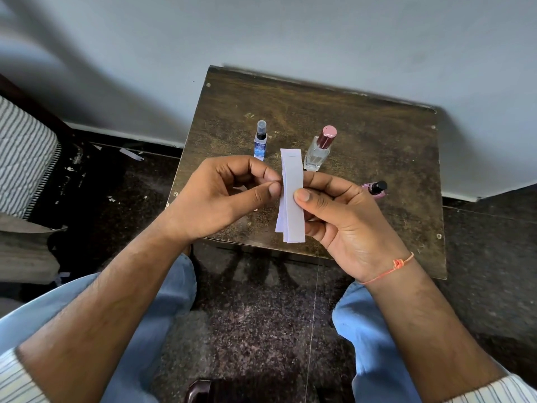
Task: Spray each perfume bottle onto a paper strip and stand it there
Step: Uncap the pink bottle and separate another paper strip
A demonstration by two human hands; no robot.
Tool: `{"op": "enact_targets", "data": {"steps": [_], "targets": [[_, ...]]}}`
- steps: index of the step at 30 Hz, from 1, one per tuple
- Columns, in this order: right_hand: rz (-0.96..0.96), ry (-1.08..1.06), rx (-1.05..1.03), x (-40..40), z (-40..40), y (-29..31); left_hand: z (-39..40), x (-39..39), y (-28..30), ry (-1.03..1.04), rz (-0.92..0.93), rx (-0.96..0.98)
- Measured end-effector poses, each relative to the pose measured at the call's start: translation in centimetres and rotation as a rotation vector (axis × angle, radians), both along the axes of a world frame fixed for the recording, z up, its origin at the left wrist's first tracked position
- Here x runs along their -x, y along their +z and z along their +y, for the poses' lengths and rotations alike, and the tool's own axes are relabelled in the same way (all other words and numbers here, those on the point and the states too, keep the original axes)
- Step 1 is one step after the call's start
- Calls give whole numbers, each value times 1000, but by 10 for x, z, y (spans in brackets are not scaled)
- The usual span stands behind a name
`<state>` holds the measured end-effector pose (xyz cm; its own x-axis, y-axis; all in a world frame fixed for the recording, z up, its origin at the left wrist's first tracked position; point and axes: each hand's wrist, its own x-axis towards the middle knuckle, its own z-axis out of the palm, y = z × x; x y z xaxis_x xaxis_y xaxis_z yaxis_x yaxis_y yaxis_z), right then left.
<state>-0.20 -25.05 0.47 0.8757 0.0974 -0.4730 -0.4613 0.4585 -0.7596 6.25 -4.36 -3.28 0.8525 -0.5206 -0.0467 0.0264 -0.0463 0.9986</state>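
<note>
White paper strips held upright above the table: right hand grip pinches them, left hand grip pinches their edge. Blue bottle and clear bottle stand just behind the strips; pink bottle behind the right hand.

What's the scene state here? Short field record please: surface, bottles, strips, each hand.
surface: small dark wooden table against the wall
bottles: blue spray bottle and clear bottle with pink cap upright; pink bottle with black cap partly hidden behind right hand
strips: stack of white paper strips, held above the table
left hand: pinches the stack's left edge
right hand: grips the stack, thumb on front
</note>
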Motion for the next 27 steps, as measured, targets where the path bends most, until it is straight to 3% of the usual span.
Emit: {"op": "enact_targets", "data": {"steps": [12, 27], "targets": [[-3, 42, -220, 4, 4, 2, 0, 1, 4, -28, 171, 154], [-8, 23, -220, 4, 3, 1, -3, 4, 8, -35, 209, 171]]}}
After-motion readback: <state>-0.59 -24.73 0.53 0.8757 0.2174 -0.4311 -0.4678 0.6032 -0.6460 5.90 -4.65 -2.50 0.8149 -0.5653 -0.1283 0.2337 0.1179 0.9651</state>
